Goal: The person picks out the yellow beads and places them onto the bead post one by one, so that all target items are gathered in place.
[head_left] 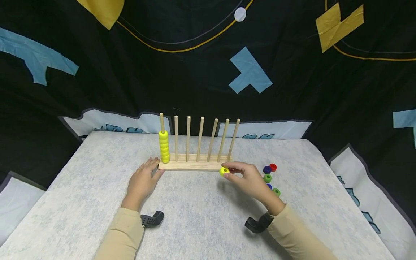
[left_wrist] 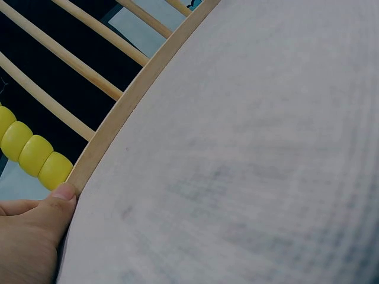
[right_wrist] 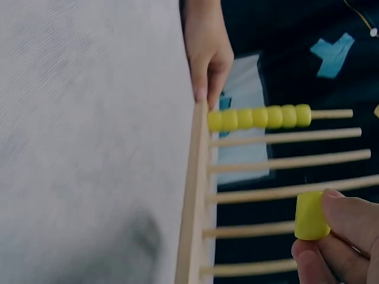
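A yellow bead (head_left: 224, 170) is pinched between the thumb and fingers of my right hand (head_left: 248, 180), in front of the right end of a wooden peg rack (head_left: 191, 165). In the right wrist view this bead (right_wrist: 312, 215) overlaps the bare pegs. Several yellow beads (head_left: 164, 147) are stacked on the leftmost peg, whose top sticks out above them. My left hand (head_left: 142, 182) lies at the rack's left end, fingers extended. Its thumb (left_wrist: 62, 195) touches the base's front corner in the left wrist view, close beside the lowest stacked bead (left_wrist: 55, 170).
Loose beads lie on the table right of the rack, partly behind my right hand: a red bead (head_left: 273, 167), blue ones (head_left: 267, 169) and green ones (head_left: 267, 178). A black curtain (head_left: 195, 83) hangs behind the pale table (head_left: 195, 216).
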`<state>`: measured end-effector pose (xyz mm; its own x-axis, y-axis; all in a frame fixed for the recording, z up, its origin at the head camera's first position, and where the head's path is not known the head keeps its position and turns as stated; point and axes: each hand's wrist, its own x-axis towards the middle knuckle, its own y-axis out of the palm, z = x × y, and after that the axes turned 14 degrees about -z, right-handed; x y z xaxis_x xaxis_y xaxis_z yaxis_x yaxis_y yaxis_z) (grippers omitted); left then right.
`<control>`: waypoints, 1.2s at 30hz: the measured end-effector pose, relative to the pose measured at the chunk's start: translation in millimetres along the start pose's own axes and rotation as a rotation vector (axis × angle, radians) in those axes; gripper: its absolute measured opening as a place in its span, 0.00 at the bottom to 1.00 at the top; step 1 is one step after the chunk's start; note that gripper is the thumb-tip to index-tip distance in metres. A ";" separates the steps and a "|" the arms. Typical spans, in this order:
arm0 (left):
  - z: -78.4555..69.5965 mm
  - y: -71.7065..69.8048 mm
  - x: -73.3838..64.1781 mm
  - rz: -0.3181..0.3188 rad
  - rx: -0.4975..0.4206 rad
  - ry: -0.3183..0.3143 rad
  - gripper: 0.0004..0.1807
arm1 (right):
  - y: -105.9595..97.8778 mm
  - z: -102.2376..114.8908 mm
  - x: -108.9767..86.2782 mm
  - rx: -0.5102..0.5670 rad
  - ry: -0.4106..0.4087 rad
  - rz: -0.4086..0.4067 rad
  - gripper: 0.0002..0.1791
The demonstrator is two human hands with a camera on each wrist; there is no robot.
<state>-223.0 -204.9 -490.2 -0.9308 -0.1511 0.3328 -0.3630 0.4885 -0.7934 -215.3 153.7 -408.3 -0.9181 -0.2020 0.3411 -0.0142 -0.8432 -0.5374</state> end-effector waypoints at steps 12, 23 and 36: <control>-1.8 -0.4 -0.2 0.003 0.003 0.001 0.32 | 24.9 34.2 20.3 0.074 -0.100 -0.032 0.18; -1.7 -0.8 -0.9 0.008 0.007 -0.005 0.32 | 25.0 62.4 56.5 0.047 -0.216 -0.084 0.18; -1.2 -0.4 -1.2 0.004 0.006 -0.006 0.32 | 17.0 95.2 100.8 0.022 -0.238 -0.111 0.18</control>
<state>-221.6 -203.9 -489.7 -0.9324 -0.1543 0.3269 -0.3598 0.4838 -0.7978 -270.3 71.6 -309.6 -0.7926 -0.2171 0.5698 -0.0986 -0.8766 -0.4710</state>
